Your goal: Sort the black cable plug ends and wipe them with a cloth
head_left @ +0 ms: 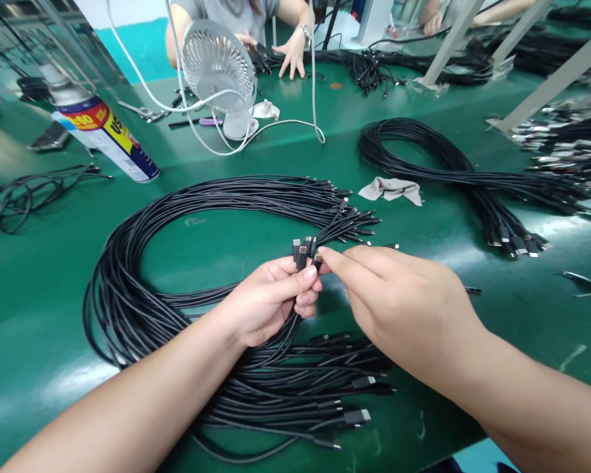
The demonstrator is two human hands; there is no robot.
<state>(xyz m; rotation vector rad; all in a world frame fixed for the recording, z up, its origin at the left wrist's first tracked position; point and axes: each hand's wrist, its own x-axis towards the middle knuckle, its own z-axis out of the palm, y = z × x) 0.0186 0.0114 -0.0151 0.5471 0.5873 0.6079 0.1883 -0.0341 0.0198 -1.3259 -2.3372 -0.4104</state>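
Observation:
My left hand is closed around a small bunch of black USB cables, their connectors pointing up and away above my thumb. My right hand meets it from the right, its index fingertip at one connector of that bunch. The right thumb is mostly hidden behind the hand, but its fingers look pinched on that connector. Beneath both hands a large looped bundle of black cables lies on the green table, with its many plug ends to the right.
A second cable bundle lies at right, near a crumpled grey cloth. A spray can stands at left, a small white fan at the back. Across the table a co-worker's hand rests by more cables. Metal posts rise at right.

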